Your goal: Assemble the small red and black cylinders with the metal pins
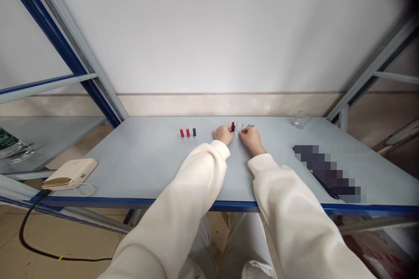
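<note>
My left hand is at the back middle of the table, fingers curled. At its fingertips is a small black cylinder; a red cylinder shows just behind it. My right hand pinches close by, with a small clear tube at its fingertips. Another clear tube stands between the hands. Several small dark or shiny pieces lie behind the right hand, partly hidden. To the left, two red-capped vials and a black-capped vial stand upright in a row.
The grey table has a blue front edge and a wall behind it. A clear container is at the back right, a blurred-out dark flat object at right. A cream device with a cord sits at left. Metal frame posts flank the table.
</note>
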### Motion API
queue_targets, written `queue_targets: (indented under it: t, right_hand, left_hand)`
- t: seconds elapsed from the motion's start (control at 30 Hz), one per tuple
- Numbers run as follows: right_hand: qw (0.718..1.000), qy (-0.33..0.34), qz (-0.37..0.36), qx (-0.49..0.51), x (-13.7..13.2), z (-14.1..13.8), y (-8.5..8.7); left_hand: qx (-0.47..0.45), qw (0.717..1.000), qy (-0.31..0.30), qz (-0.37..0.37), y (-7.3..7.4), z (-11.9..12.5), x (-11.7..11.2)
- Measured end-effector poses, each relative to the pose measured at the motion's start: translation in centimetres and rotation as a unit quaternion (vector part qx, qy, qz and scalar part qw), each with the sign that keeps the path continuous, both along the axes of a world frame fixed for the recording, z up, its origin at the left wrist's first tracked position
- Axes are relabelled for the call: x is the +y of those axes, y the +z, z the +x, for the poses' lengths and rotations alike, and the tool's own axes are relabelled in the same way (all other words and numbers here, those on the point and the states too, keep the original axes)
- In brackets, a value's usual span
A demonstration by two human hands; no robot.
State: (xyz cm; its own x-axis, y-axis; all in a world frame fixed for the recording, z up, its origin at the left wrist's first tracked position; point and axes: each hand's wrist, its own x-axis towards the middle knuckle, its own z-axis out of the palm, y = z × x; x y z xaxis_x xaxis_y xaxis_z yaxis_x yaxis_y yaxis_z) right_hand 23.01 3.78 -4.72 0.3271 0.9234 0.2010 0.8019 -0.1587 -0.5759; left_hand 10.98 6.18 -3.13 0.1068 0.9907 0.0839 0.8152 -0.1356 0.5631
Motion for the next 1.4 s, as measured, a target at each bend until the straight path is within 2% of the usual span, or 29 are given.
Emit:
queue_targets:
  t: [0.83,1.0,1.1,1.23,1.33,1.4]
  right_hand:
    - [1.000,0.012,-0.020,0.016,-0.2,-1.2,0.4]
    - [1.000,0.010,-0.021,0.017,-0.2,-1.2,0.4]
    - [0.999,0.011,-0.022,0.021,-0.3,-1.2,0.4]
    - [0.999,0.014,-0.021,0.021,-0.4,-1.2,0.3]
    - [0.999,0.024,-0.022,0.014,-0.5,-1.2,0.4]
    - [0.999,0.025,-0.031,0.000,-0.7,-1.2,0.7]
  left_hand:
    - [0.021,1.000,0.017,-0.002,0.2,-0.2,0.0]
    - [0.042,0.999,0.016,0.000,0.8,-0.6,-0.3]
    - [0.077,0.997,-0.003,0.031,1.7,-1.5,-1.1]
    - [0.114,0.987,-0.063,0.092,3.2,-3.9,-3.0]
    - [0.128,0.977,-0.122,0.118,3.5,-6.1,-4.5]
    - [0.133,0.975,-0.128,0.122,3.4,-7.5,-5.3]
